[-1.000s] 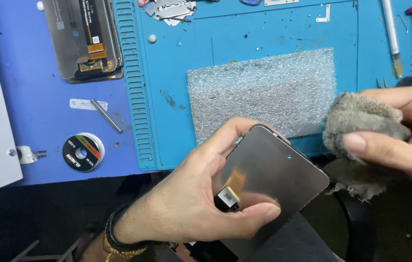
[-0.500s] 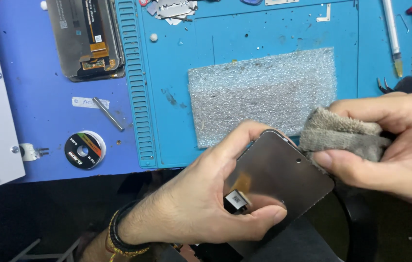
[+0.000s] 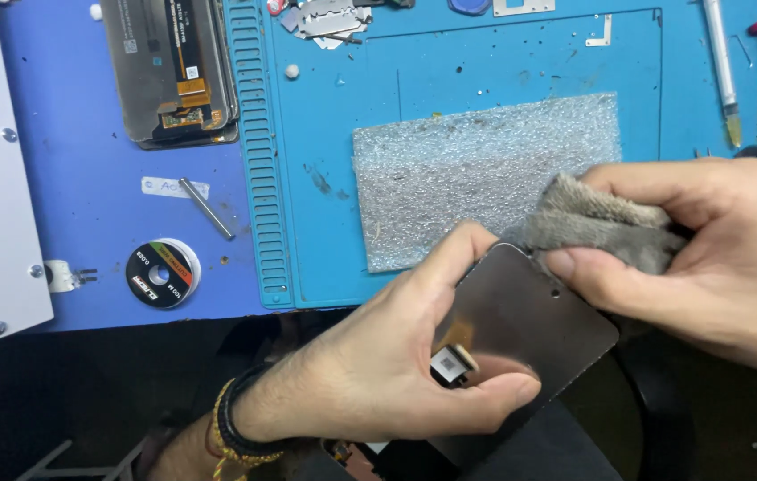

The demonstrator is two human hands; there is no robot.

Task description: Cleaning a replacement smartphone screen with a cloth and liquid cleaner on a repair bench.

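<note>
My left hand grips a dark phone screen panel by its lower end, thumb over the small flex connector, holding it tilted above the table's front edge. My right hand pinches a grey fuzzy cloth and presses it against the panel's upper right corner. The panel's lower part is hidden under my left fingers.
A grey foam pad lies on the blue work mat. A stack of spare screen panels sits far left. Near it are a small spool, a metal pin, metal scraps and tools at the right edge.
My right hand moved the cloth left, from beside the panel onto its upper corner. My left hand kept its hold, shifting the panel slightly.
</note>
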